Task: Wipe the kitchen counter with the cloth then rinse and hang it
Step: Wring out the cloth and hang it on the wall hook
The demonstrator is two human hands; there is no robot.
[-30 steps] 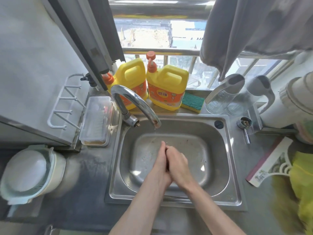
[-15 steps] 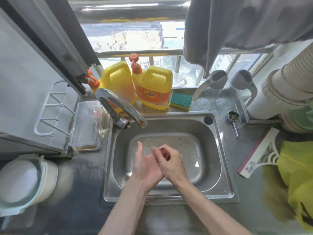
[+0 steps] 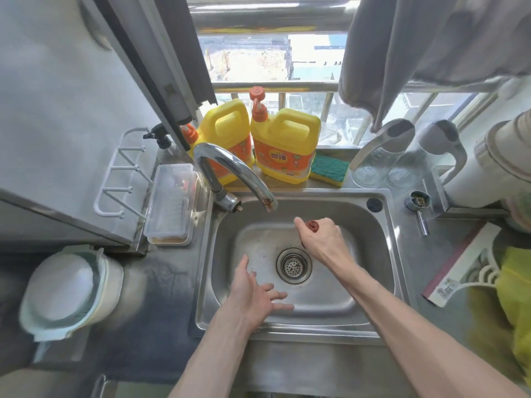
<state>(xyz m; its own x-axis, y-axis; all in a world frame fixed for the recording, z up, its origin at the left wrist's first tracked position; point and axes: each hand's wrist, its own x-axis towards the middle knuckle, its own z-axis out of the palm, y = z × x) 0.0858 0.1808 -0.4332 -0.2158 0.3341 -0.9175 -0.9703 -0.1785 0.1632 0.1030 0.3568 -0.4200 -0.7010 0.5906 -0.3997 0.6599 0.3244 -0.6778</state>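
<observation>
while the right hand [image 3: 323, 242] curls tight round a small reddish wad of cloth [image 3: 313, 226], bunched to a roll over the far side of the sink [image 3: 316, 336], the left hand [image 3: 255, 288] hangs spread and empty over the sink's near side. left of the sink a clear lidded box [image 3: 172, 202] holds something i can't make out; behind the sink stand two yellow jugs [image 3: 287, 142].

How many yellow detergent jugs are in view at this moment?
2. The left jug stands behind the faucet, which partly hides it. The right jug stands beside it, next to the green sponge. No others seem to be hidden.
</observation>
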